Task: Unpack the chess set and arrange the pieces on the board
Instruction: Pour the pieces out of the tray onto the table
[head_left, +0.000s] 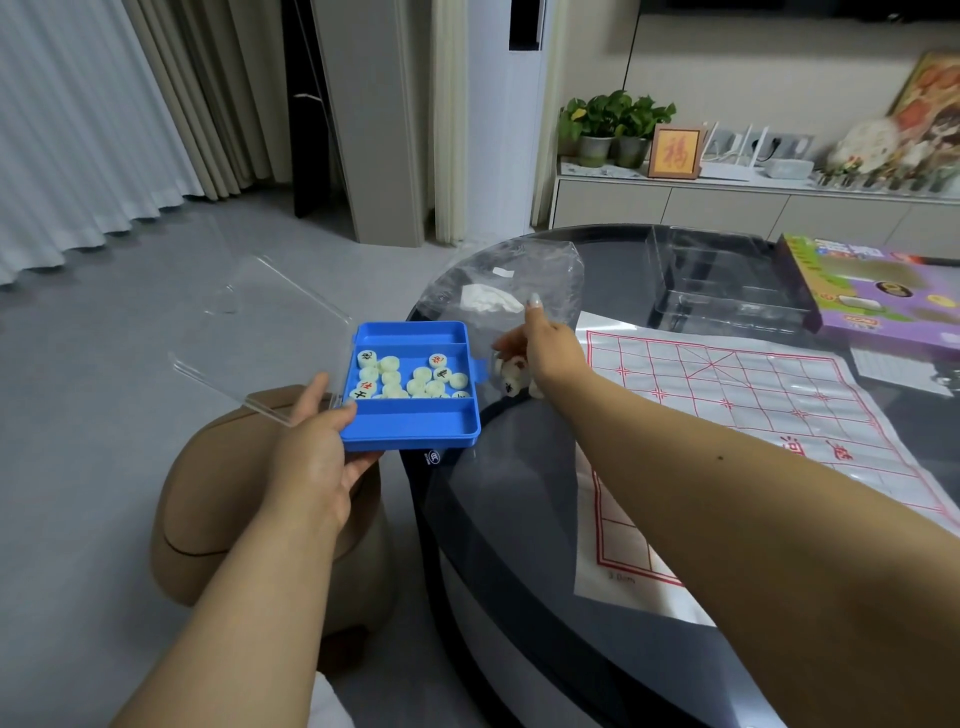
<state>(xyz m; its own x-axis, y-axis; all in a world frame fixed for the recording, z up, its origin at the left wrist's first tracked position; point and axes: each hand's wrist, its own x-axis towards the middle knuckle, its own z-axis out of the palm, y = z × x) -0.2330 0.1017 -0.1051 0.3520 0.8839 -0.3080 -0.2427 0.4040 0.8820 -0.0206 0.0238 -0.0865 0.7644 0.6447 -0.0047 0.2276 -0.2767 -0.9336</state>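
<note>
Here the blue case (413, 387), its middle tray holding loose pieces (410, 378), is gripped at its near-left corner by the left hand (318, 457), just left of the right hand (545, 345), by which a clear bag (506, 291) is pinched beside the board sheet (737, 410).

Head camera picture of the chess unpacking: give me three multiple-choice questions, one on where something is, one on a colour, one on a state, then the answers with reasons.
1. Where do the loose chess pieces lie?
A. In the middle compartment of the box
B. On the board
C. On the floor

2. What colour is the box base?
A. Red
B. Blue
C. Green

3. How is the box's clear lid?
A. Shut
B. Swung open
C. Lying detached on the table

Answers:
1. A, the round pieces sit between the two dividers.
2. B, the tray held by the left hand is plainly blue.
3. B, the lid stands back from the base, still attached at its edge.
</note>
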